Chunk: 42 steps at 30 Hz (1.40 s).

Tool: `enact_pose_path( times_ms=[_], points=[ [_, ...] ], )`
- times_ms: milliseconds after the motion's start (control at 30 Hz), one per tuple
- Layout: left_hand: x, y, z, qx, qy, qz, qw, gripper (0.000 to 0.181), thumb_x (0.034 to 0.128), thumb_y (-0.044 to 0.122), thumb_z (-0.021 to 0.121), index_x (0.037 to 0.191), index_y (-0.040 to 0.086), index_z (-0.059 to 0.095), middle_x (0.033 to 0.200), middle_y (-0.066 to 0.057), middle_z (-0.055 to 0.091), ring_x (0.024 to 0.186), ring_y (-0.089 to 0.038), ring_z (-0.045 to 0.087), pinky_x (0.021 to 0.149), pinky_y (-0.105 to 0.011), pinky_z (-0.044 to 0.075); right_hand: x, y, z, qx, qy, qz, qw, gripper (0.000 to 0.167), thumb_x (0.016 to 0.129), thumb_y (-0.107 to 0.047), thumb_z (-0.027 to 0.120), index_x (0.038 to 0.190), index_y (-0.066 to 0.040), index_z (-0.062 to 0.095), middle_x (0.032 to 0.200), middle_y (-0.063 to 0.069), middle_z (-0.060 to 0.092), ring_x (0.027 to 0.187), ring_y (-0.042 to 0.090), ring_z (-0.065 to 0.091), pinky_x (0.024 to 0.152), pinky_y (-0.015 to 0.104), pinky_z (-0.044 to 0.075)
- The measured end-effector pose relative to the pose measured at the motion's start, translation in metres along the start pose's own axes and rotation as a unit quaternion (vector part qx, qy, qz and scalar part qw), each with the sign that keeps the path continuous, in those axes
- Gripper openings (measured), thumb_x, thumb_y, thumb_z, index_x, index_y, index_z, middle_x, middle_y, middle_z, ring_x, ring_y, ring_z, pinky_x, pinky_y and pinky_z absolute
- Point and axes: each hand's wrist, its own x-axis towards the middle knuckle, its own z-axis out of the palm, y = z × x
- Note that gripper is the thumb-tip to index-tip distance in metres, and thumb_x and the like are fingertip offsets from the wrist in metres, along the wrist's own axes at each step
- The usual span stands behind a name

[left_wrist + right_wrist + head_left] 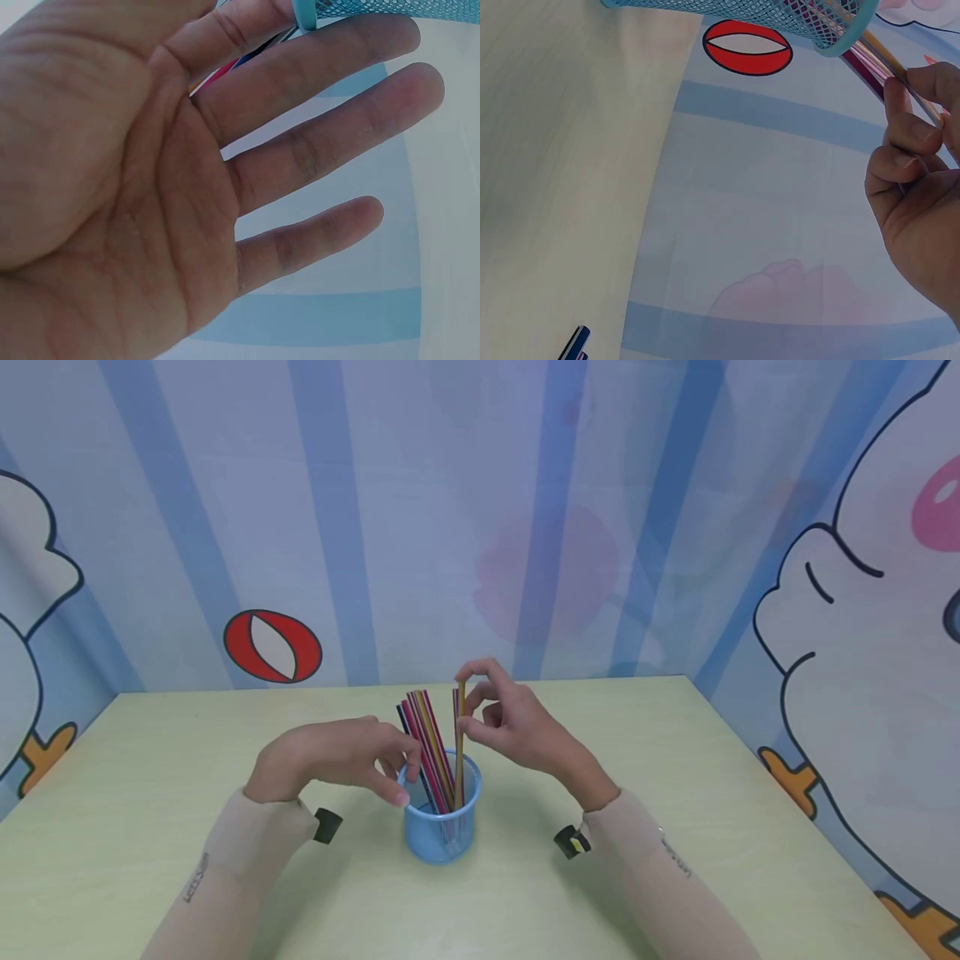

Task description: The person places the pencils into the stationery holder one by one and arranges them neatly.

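A light-blue mesh pen cup [440, 839] stands on the table, holding several thin pencils [429, 739] in red, pink, gold and dark blue that lean left. My left hand [337, 756] is at the cup's left rim, thumb and index finger on either side of it. In the left wrist view the other fingers [322, 154] stretch out straight, and the index fingertip is hidden behind the rim. Between thumb and fingertips my right hand [517, 722] pinches a gold pencil [460, 747], upright with its lower end inside the cup. A dark red pencil [455, 702] stands just behind it.
The pale yellow table [360, 902] meets a blue-striped backdrop [442, 527] behind the cup. Cartoon figures are printed on the side walls. A small dark blue object [575, 343] shows at the right wrist view's lower edge, its kind unclear.
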Motion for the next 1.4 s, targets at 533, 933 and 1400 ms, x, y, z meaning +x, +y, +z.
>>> enact_pose_path(
  times_ms=[533, 933, 1400],
  points=[
    [0.001, 0.002, 0.003, -0.003, 0.005, -0.027, 0.9996, 0.02, 0.0864, 0.029, 0.08, 0.097, 0.023, 0.064, 0.116, 0.006, 0.066, 0.104, -0.017, 0.066, 0.09, -0.04, 0.054, -0.001, 0.001, 0.01, -0.054, -0.118, 0.042, 0.9907, 0.075, 0.099, -0.006, 0.061, 0.157, -0.036, 0.024, 0.092, -0.005, 0.066, 0.052, 0.012, 0.051, 0.057, 0.029, 0.05],
    [0.0, 0.004, 0.002, -0.001, 0.003, -0.023, 0.9997, 0.024, 0.0854, 0.031, 0.081, 0.098, 0.021, 0.064, 0.116, 0.005, 0.066, 0.103, -0.017, 0.066, 0.089, -0.038, 0.054, -0.003, 0.001, -0.005, -0.103, -0.132, 0.055, 0.9843, 0.076, 0.098, -0.008, 0.063, 0.159, -0.03, 0.024, 0.096, -0.006, 0.068, 0.059, 0.012, 0.055, 0.063, 0.028, 0.051],
    [0.0, 0.005, 0.001, 0.001, 0.001, -0.02, 0.9998, 0.023, 0.086, 0.031, 0.08, 0.098, 0.02, 0.063, 0.116, 0.004, 0.067, 0.104, -0.017, 0.066, 0.089, -0.038, 0.054, -0.005, 0.01, -0.017, -0.136, -0.174, 0.098, 0.9705, 0.049, 0.098, -0.01, 0.063, 0.145, -0.019, 0.051, 0.098, -0.002, 0.07, 0.073, 0.021, 0.064, 0.069, 0.029, 0.053]
  ],
)
